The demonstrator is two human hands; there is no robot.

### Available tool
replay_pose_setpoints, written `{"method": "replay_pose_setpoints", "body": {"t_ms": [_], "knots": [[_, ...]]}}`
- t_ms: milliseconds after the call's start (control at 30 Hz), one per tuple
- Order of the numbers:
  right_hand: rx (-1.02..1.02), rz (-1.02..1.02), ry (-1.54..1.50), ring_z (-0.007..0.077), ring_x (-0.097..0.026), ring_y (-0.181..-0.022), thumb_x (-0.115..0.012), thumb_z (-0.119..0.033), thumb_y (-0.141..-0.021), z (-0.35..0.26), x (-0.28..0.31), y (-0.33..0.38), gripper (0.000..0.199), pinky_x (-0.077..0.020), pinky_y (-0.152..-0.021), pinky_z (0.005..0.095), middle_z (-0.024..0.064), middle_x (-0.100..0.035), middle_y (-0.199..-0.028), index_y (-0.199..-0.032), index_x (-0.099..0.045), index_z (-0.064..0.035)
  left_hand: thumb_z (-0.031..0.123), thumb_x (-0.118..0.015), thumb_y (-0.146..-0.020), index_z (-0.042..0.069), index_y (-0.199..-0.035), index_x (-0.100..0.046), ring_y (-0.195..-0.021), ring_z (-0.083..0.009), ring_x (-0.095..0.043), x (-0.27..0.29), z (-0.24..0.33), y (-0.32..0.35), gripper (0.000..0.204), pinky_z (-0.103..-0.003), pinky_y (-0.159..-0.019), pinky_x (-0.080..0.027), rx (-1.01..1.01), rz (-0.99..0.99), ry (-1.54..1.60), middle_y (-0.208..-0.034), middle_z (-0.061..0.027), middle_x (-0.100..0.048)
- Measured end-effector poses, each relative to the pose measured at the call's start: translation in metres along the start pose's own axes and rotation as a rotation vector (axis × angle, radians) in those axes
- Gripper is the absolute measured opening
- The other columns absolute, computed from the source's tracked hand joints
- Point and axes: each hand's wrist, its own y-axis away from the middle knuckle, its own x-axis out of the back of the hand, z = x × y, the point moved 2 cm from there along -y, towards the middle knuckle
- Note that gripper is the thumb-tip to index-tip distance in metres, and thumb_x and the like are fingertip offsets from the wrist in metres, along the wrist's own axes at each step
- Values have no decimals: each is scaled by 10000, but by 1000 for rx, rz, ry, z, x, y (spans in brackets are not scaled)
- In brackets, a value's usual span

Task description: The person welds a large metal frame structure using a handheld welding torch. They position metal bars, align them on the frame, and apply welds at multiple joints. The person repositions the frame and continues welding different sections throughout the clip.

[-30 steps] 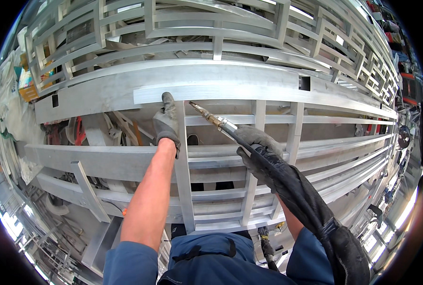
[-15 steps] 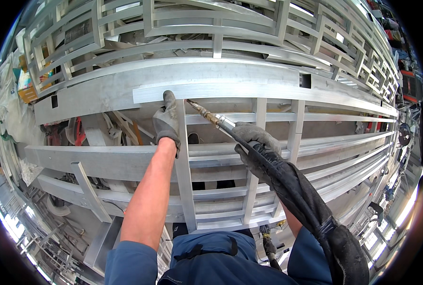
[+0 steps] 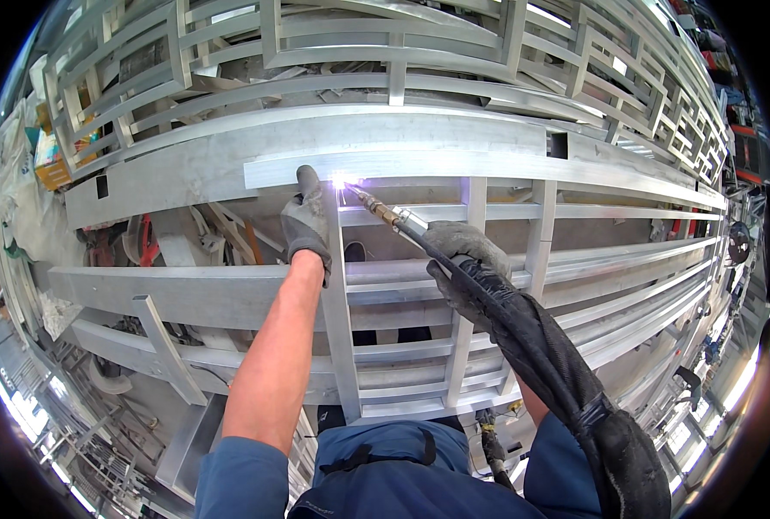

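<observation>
My right hand [image 3: 469,246], in a grey glove, is closed around a welding torch [image 3: 386,214] whose cable runs back along my forearm. At the torch tip a bright violet-white arc [image 3: 341,181] burns where an upright metal bar [image 3: 340,311] meets a long silver rail [image 3: 454,166]. Just left of that joint, my left hand [image 3: 305,221], also gloved, grips the upright, its thumb reaching up onto the rail. Its other fingers are mostly hidden. Upright and rail belong to a ladder-like metal frame [image 3: 540,238] in front of me.
Beyond the frame lies a lattice metal panel [image 3: 393,73]. Thick metal beams [image 3: 169,290] run crosswise under the work. A short bar [image 3: 169,349] sticks up at the left. Among the beams is a red tool [image 3: 147,242]; a cardboard box [image 3: 52,164] stands far left.
A bright arc has lit at the torch tip, throwing violet light on the joint. Both hands stay nearly in place.
</observation>
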Motion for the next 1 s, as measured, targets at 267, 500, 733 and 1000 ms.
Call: {"method": "replay_pose_setpoints", "body": {"t_ms": [267, 500, 733, 1000], "knots": [[3, 5, -39, 298, -693, -1166, -763, 10, -877, -7, 3, -1, 258, -556, -1037, 422, 158, -709, -1184, -1111, -698, -74, 822, -328, -1000, -53, -784, -659, -638, -228, -432, -1, -2, 5, 961, -446, -644, -418, 35, 56, 86, -632, -92, -510], [66, -7, -7, 293, -696, -1162, -774, 10, -870, -15, 5, -4, 259, -560, -1032, 417, 136, -714, -1179, -1101, -697, -78, 822, -315, -1005, -44, -729, -602, -629, -224, -381, 2, 0, 6, 953, -451, -617, -378, 84, 66, 48, -624, -72, -428], [-20, 17, 21, 299, -701, -1153, -767, 5, -857, -15, 3, 1, 297, -567, -1021, 418, 140, -718, -1169, -1123, -694, -106, 803, -325, -1016, -50, -738, -613, -637, -225, -392, -1, -3, 5, 942, -450, -623, -386, 58, 93, 156, -637, -78, -432], [92, 6, -27, 314, -702, -1149, -768, -13, -862, -21, 7, 1, 274, -562, -1018, 432, 148, -720, -1151, -1112, -679, -85, 800, -332, -1015, -47, -775, -666, -653, -241, -464, 0, 8, 13, 941, -432, -655, -440, 61, 165, 197, -649, -100, -511]]}}
